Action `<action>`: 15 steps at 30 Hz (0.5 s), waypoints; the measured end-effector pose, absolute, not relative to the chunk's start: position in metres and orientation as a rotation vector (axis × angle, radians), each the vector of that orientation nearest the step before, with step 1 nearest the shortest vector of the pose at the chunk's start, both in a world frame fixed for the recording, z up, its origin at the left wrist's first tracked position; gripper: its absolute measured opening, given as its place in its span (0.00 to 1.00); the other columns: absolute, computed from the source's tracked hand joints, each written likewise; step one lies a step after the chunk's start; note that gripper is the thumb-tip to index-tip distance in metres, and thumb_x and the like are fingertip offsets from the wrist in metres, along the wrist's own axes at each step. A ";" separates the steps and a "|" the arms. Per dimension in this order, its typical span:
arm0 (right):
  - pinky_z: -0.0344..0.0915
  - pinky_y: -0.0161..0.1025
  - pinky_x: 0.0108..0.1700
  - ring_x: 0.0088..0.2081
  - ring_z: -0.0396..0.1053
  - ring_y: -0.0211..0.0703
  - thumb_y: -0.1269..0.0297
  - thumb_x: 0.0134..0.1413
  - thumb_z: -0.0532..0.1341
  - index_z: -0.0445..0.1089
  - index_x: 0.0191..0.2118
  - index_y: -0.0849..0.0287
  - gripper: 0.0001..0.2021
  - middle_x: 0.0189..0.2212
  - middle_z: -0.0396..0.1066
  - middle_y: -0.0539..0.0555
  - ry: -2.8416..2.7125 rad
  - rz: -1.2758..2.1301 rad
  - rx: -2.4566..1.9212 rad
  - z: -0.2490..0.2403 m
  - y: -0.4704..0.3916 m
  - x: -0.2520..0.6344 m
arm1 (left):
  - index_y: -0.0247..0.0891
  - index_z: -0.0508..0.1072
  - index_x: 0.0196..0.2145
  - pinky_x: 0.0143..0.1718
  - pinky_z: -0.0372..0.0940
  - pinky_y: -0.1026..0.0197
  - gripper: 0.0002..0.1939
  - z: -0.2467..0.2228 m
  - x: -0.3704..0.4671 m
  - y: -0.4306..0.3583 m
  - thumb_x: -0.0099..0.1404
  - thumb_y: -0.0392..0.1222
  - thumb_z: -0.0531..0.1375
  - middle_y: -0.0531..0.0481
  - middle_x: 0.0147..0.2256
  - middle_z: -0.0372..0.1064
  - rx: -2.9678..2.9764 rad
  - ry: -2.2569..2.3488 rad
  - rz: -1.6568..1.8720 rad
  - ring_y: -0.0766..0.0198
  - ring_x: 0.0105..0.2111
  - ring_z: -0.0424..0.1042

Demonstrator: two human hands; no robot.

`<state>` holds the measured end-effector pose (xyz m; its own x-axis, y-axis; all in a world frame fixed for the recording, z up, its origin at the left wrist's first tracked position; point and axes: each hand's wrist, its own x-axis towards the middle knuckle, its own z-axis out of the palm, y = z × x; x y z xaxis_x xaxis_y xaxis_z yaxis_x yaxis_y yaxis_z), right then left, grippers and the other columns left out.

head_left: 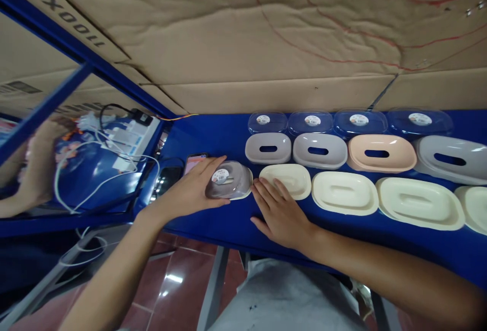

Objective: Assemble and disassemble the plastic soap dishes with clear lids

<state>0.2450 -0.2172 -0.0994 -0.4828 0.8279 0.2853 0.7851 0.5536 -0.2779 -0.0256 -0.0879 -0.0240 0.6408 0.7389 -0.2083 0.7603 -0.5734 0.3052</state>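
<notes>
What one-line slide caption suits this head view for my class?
Left hand around a clear-lidded container, right hand over a cream tray, at a blue table.

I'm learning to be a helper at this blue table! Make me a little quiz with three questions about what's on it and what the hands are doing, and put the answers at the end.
1. Pick one: what colour is the slotted tray third from the left in the middle row?
A) green
B) peach
C) black

2. True or false: the clear covers in the back row have white stickers on them.

3. Fill in the blank: the thumb and fingers of the ____ hand are on opposite sides of the covered dish.

Key:
1. B
2. True
3. Left: it is the left hand.
</notes>
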 end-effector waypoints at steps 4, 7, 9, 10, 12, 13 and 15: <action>0.49 0.59 0.78 0.76 0.55 0.63 0.50 0.77 0.54 0.65 0.70 0.78 0.34 0.74 0.60 0.71 -2.399 0.127 -1.338 -0.102 -0.218 0.244 | 0.43 0.47 0.79 0.74 0.55 0.34 0.60 -0.029 -0.025 -0.089 0.63 0.70 0.70 0.34 0.75 0.54 2.532 1.151 -0.086 0.33 0.74 0.56; 0.48 0.59 0.78 0.76 0.54 0.62 0.50 0.76 0.54 0.65 0.70 0.77 0.33 0.74 0.60 0.71 -2.398 0.141 -1.340 -0.102 -0.218 0.244 | 0.46 0.45 0.80 0.74 0.55 0.35 0.62 -0.033 -0.025 -0.089 0.62 0.73 0.69 0.35 0.75 0.53 2.533 1.132 -0.079 0.34 0.74 0.56; 0.48 0.59 0.78 0.76 0.54 0.62 0.50 0.76 0.54 0.65 0.70 0.77 0.33 0.73 0.60 0.71 -2.400 0.139 -1.338 -0.101 -0.217 0.244 | 0.47 0.44 0.80 0.74 0.56 0.35 0.63 -0.034 -0.025 -0.089 0.62 0.75 0.69 0.36 0.76 0.51 2.515 1.133 -0.074 0.33 0.74 0.55; 0.49 0.59 0.78 0.76 0.55 0.63 0.50 0.77 0.54 0.65 0.70 0.78 0.33 0.73 0.60 0.72 -2.402 0.133 -1.337 -0.101 -0.217 0.244 | 0.47 0.44 0.80 0.74 0.56 0.35 0.63 -0.034 -0.025 -0.089 0.61 0.75 0.68 0.36 0.76 0.50 2.506 1.134 -0.073 0.33 0.75 0.54; 0.50 0.59 0.78 0.76 0.55 0.64 0.50 0.77 0.54 0.65 0.70 0.78 0.33 0.73 0.61 0.72 -2.406 0.131 -1.334 -0.101 -0.217 0.244 | 0.47 0.43 0.80 0.74 0.55 0.34 0.64 -0.033 -0.024 -0.090 0.61 0.76 0.68 0.35 0.76 0.50 2.494 1.137 -0.080 0.32 0.75 0.53; 0.50 0.60 0.78 0.76 0.55 0.64 0.51 0.77 0.54 0.65 0.70 0.78 0.33 0.73 0.61 0.72 -2.406 0.138 -1.332 -0.101 -0.217 0.244 | 0.47 0.43 0.80 0.73 0.55 0.34 0.64 -0.033 -0.024 -0.090 0.60 0.76 0.68 0.35 0.76 0.50 2.493 1.141 -0.085 0.32 0.75 0.54; 0.49 0.60 0.78 0.76 0.54 0.64 0.50 0.76 0.55 0.65 0.70 0.77 0.33 0.74 0.60 0.72 -2.408 0.163 -1.329 -0.101 -0.217 0.244 | 0.46 0.43 0.80 0.73 0.55 0.33 0.64 -0.033 -0.022 -0.091 0.60 0.75 0.69 0.34 0.75 0.52 2.497 1.150 -0.092 0.32 0.74 0.56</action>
